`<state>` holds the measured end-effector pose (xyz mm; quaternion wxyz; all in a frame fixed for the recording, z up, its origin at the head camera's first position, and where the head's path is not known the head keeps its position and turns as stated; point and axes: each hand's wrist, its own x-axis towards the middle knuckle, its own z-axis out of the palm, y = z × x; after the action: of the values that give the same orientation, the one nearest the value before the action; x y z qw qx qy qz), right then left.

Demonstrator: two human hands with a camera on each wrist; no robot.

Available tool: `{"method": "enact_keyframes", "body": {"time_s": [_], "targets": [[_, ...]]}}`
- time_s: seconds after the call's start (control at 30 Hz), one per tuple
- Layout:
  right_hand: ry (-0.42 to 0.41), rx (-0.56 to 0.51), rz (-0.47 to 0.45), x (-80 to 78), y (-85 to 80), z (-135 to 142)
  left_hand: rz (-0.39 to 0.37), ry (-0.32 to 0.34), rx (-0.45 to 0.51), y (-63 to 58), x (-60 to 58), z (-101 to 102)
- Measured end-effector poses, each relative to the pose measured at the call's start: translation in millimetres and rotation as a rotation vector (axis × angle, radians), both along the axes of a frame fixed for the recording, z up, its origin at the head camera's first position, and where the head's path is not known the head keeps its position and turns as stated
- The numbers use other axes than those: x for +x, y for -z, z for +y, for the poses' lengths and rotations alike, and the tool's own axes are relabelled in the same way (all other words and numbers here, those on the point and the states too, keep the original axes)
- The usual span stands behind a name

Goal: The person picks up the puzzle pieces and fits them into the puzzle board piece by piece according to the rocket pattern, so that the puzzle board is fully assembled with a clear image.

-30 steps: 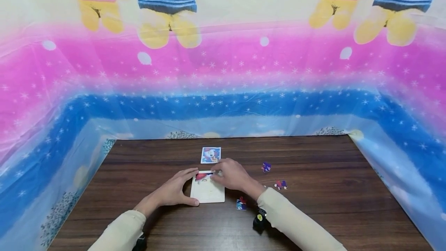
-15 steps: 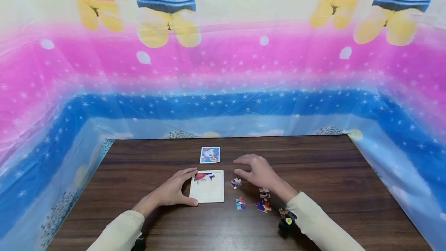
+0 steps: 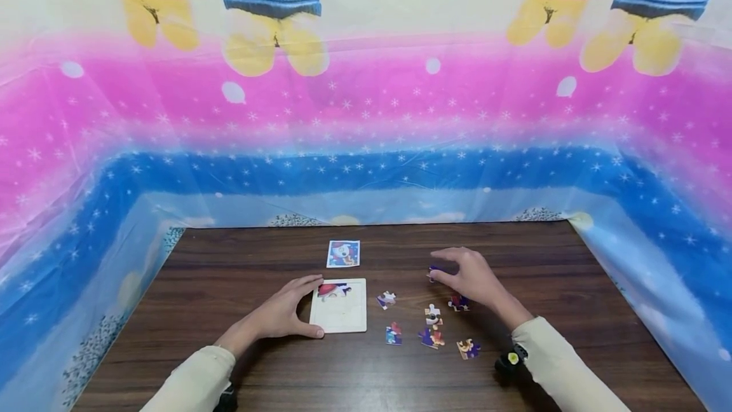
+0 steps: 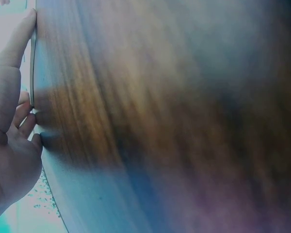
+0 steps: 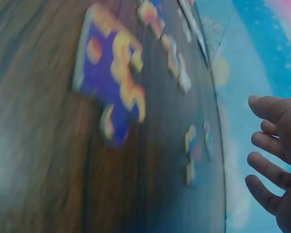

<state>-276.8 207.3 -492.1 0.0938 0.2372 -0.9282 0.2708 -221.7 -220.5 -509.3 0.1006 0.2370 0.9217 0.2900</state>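
A cream puzzle board (image 3: 343, 318) lies on the brown table, with red, white and purple pieces set in its upper left part. My left hand (image 3: 277, 313) grips the board's left side, thumb at the near corner and fingers at the far one. In the left wrist view, the thumb (image 4: 20, 41) lies along the board's edge. My right hand (image 3: 471, 275) is over the right part of the table, fingers apart. Between its thumb and index finger shows a purple puzzle piece (image 3: 433, 269), partly covered. The right wrist view shows the right fingers (image 5: 269, 145) spread and holding nothing.
Several loose pieces lie right of the board, among them a white-and-purple piece (image 3: 386, 299), a blue-and-red piece (image 3: 393, 334) and an orange-and-purple piece (image 3: 468, 349). A picture card (image 3: 344, 254) lies behind the board. A printed cloth (image 3: 366, 173) hangs around the table.
My right hand has left the board's top edge and moved right to the purple piece, uncovering loose pieces. The left hand stays at the board.
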Motion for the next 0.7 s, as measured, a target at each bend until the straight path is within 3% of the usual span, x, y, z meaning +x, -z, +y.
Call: {"method": "enact_keyframes", "body": {"time_s": [0.27,0.7], "targets": [[0.012,0.04,-0.039,-6.6,13.4,14.7,0.002,0.005,-0.002,-1.2,-0.3,0.4],[0.021,0.107,-0.058,-14.0,24.6,15.1,-0.003,0.005,-0.001,-1.1,0.6,0.4]]}}
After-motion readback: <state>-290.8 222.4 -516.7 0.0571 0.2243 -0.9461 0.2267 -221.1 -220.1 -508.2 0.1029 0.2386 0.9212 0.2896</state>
